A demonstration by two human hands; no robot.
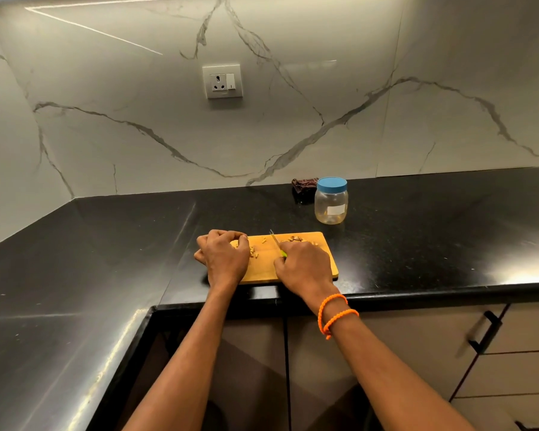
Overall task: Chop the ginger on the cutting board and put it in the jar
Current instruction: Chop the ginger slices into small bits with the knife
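The left hand [223,258] sits curled at the left end of the rectangular wooden cutting board [329,259], fingertips bunched together over some pale ginger pieces [254,251]; whether it actually pinches a piece cannot be told. The right hand [304,265] is closed around the green handle of a small knife [276,242], whose thin blade points away from the person and lies between the two hands, over the middle of the board. More chopped ginger lies just beyond the right hand's knuckles, along the board's far edge. The board lies on the glossy black stone table [417,244]. Beyond and slightly right of the right hand, well apart from the board, stands a clear plastic jar with a blue lid [331,200], lid on. Just left of the jar, against the marbled wall, lies a dark folded cloth [304,185]. Orange beaded bracelets [335,314] circle the right wrist.
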